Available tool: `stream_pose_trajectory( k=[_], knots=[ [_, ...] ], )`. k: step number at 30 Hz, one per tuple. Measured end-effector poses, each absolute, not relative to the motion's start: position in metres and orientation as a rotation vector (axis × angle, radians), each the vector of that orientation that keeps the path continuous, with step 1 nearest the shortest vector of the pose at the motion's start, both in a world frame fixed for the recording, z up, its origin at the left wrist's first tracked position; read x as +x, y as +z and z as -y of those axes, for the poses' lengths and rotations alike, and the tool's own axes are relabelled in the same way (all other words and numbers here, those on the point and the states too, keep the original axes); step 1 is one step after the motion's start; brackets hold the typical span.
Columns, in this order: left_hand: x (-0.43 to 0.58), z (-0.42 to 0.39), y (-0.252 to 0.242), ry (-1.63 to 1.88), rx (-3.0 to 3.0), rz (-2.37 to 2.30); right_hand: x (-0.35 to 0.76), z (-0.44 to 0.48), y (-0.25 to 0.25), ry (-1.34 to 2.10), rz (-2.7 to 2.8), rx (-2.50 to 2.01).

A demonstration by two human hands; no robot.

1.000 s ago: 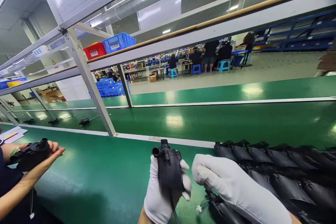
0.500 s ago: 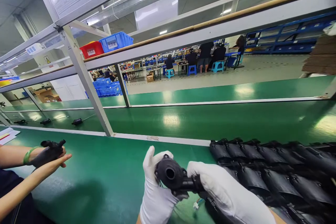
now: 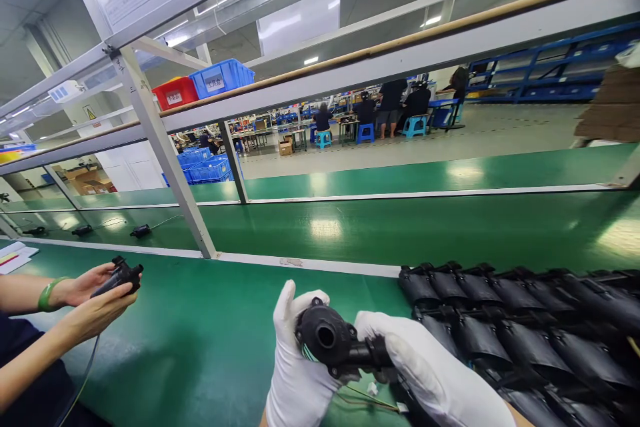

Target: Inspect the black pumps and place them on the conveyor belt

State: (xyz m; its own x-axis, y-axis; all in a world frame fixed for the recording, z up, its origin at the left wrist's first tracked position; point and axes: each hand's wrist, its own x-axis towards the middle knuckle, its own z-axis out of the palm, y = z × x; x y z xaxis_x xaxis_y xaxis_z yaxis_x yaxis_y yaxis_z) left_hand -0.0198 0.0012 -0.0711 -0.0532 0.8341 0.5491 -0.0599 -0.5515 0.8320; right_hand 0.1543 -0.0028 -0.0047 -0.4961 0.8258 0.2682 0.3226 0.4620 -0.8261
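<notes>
In front of me is a black pump (image 3: 326, 337) with a round head, a hole in its middle and a side pipe. White-gloved, my left hand (image 3: 300, 367) is closed round its body from the left and below, thumb up. My right hand (image 3: 420, 360), gloved too, grips the side pipe from the right. Thin wires (image 3: 367, 399) with white connectors hang under the pump. Beside and partly beneath my right hand lie rows of similar black pumps (image 3: 483, 340) on the green bench (image 3: 225, 333).
At the left, a co-worker's hands (image 3: 100, 297) hold another black pump (image 3: 120, 277). Behind the bench runs a green conveyor belt (image 3: 280, 227) carrying several black units. A white post (image 3: 165, 160) rises from the bench edge. Red (image 3: 175, 95) and blue bins (image 3: 223, 79) sit on the shelf above.
The wires under my pump now hang out to the right; my grip barely shifts. The co-worker has turned their pump and now holds it with both hands. Units on the belt moved slightly left.
</notes>
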Motion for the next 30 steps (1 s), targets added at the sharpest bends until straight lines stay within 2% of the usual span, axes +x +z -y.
stream_pose_trajectory(
  k=[5, 12, 21, 24, 30],
  knots=[
    [-0.021, -0.001, -0.068, 1.621, 1.278, -0.71, 0.154, 0.002, -0.008, 1.023, 2.013, -0.913],
    [-0.021, 0.007, -0.046, 1.323, 0.981, -0.491, 0.152, 0.008, 0.002, 1.206, 1.781, -0.844],
    [-0.016, 0.007, -0.041, 1.098, 0.732, -0.304, 0.155, 0.013, 0.004, 1.186, 1.796, -0.708],
    [-0.017, 0.006, -0.049, 1.175, 0.883, -0.373, 0.155, 0.012, 0.003, 1.143, 1.815, -0.771],
    [-0.016, 0.01, -0.064, 1.573, 1.254, -0.716, 0.16, 0.01, 0.0, 0.86, 1.99, -0.909]
  ],
)
